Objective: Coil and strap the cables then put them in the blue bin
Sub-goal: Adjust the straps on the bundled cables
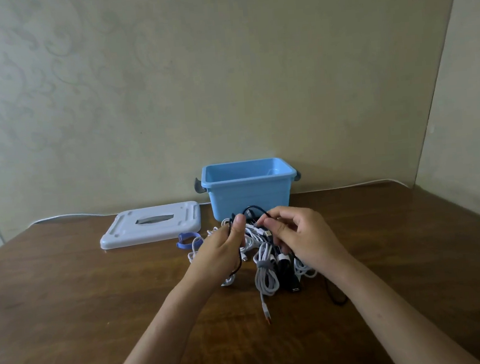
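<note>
Both hands are up over the cable pile (264, 255) mid-worktop (98, 296). Left hand (221, 250) has its fingers curled round a black cable (254, 209), right hand (298, 234) pinches the other end of that loop. Blue bin (248, 192) sits open by the back edge, its white lid (152, 224) just left of it.

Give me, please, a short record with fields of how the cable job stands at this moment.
bin: blue bin open at the back of the table, nothing seen inside
lid: pale lid flat to the bin's left
held cable: dark cable strung between both hands
left hand: left hand grips the cable
right hand: right hand pinches the cable
pile: white cables heaped under the hands
strap: blue strap beside the lid
</note>
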